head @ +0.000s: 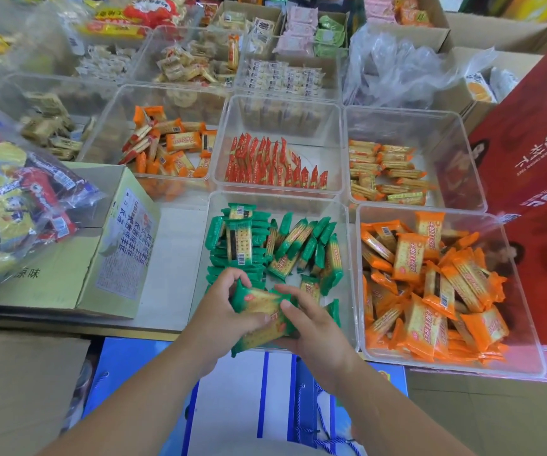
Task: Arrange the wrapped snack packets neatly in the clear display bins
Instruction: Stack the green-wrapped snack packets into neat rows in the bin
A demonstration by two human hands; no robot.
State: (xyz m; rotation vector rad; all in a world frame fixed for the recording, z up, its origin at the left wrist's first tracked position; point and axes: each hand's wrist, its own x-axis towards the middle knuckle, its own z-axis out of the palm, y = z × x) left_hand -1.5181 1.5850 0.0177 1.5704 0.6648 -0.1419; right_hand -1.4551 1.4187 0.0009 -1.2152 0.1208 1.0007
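I hold a small bundle of green packets [262, 315] between my two hands, at the near edge of the green bin [347, 225], partly over its front wall. My left hand [222, 307] closes around the left end of the bundle, with the fingers curled over the top, and my right hand [311, 324] presses on the right side, thumb on top of the wrappers. What I worry about first is that the wrappers look smooth and glossy, so the packets may slide against each other and fan out if I loosen the squeeze before they sit on the bin floor. Also the bundle hangs near the front wall, so one packet could fall outside, onto the blue bag [265, 390] below. If I push the bundle in too hard, I think it can knock over the row [229, 255] that already stands on edge at the left of the bin. The packets are flat rectangles, green at the ends and pale yellow in the middle, where the cracker shows. At the right of the bin they lie loose and tilted [301, 245]. Just right stands the orange bin [430, 291], a messy heap, and behind is the red bin [275, 166], lined up neatly.
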